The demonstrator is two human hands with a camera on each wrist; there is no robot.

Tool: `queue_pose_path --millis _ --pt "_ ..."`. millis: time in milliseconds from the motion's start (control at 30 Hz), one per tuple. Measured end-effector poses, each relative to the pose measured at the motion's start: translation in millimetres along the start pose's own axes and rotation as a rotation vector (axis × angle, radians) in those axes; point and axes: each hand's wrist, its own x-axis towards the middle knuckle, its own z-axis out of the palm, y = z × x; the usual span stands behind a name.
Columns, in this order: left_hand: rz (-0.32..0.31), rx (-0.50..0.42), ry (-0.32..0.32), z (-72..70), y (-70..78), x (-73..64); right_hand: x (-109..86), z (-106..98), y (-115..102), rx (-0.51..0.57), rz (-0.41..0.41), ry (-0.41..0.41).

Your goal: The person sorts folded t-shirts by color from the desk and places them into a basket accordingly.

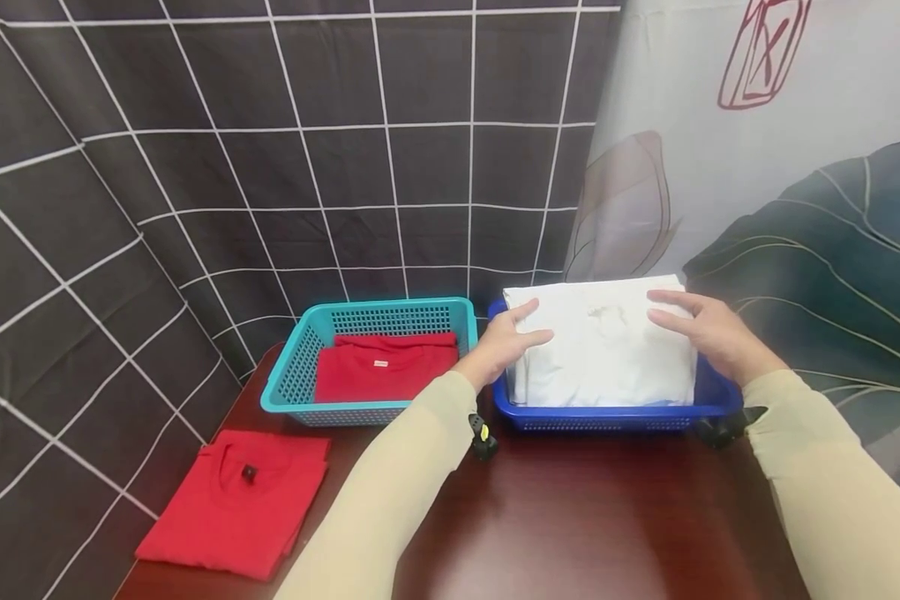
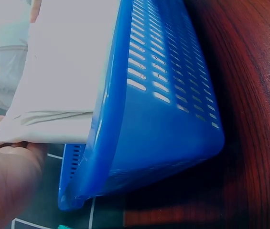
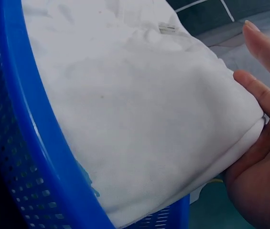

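A folded white shirt (image 1: 600,358) lies in the dark blue basket (image 1: 607,417), its far edge above the rim. At its left side my left hand (image 1: 501,343) grips it; in the left wrist view, fingers (image 2: 22,155) go under the cloth's edge. My right hand (image 1: 716,333) holds the opposite side, and the right wrist view shows one finger (image 3: 254,88) against the edge while the lower fingers are partly hidden beneath the cloth. A faint grey mark, perhaps a neck print, shows near the shirt's far edge.
Left of the blue basket stands a teal basket (image 1: 285,379) with a folded red shirt (image 1: 382,375) inside. Another folded red shirt (image 1: 232,508) lies on the dark wooden table (image 1: 570,517) at front left. A dark gridded curtain (image 1: 330,167) hangs behind.
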Motion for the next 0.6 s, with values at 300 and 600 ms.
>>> queue_pose_path --millis 300,600 --pt "0.011 0.059 0.003 0.4 0.4 0.3 -0.9 3.1 5.5 0.028 -0.024 0.003" --pt "-0.02 0.096 0.023 0.6 1.7 0.0 -1.2 8.7 4.5 -0.085 -0.037 -0.017"
